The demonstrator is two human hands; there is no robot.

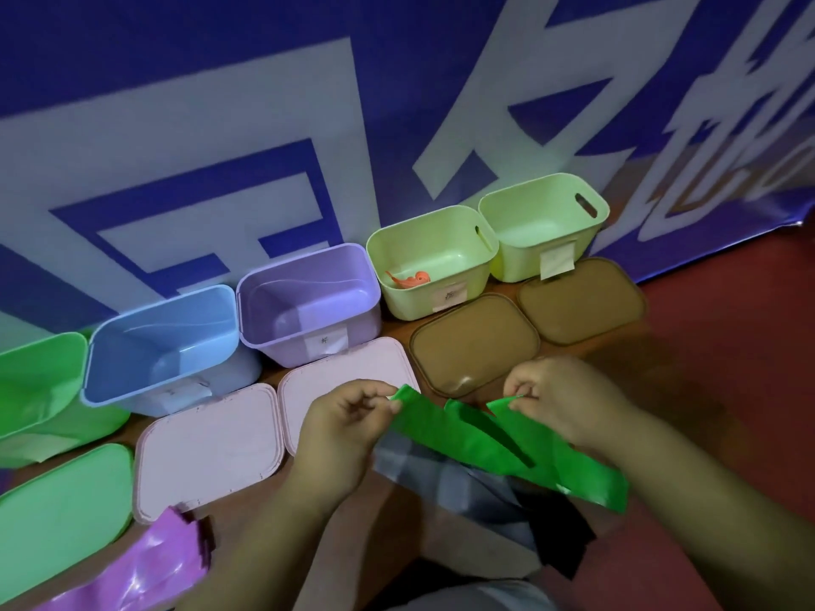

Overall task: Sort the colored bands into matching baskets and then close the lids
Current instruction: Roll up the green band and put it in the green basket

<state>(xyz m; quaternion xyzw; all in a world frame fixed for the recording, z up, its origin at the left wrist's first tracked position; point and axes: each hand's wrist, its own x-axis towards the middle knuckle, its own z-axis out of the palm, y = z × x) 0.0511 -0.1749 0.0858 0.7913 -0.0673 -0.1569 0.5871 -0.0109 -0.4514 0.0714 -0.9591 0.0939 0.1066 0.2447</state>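
Nearest the camera, at 7 o'clock, a glossy purple band (145, 566) lies on the table edge. At 5 o'clock a grey band (441, 474) and a black band (560, 535) lie overlapped beneath the hands.

Left hand (344, 429): fingers curled closed, thumb and forefinger pinching one end of the green band (498, 443). Right hand (555, 399): likewise closed, pinching the band's other end at its fingertips. The green band hangs between both hands just above the grey one; its far end trails toward 4 o'clock.

Middle row, lids lying flat and off their baskets: green lid (57, 513) at 8 o'clock, two pink lids (207, 447) (348, 372) at 9 to 11 o'clock, two brown lids (474, 343) (582, 299) at 12 to 1 o'clock.

Far row, all open, against a blue-and-white banner (308, 103): green basket (39, 381) at 9 o'clock, blue basket (163, 346) at 10 o'clock, purple basket (308, 302) at 11 o'clock, then two pale-green baskets (432, 262) (542, 227) at 12 to 1 o'clock. The nearer pale-green basket contains an orange band (410, 280). The blue, purple and far pale-green baskets appear empty; the green basket's interior is cut off by the frame
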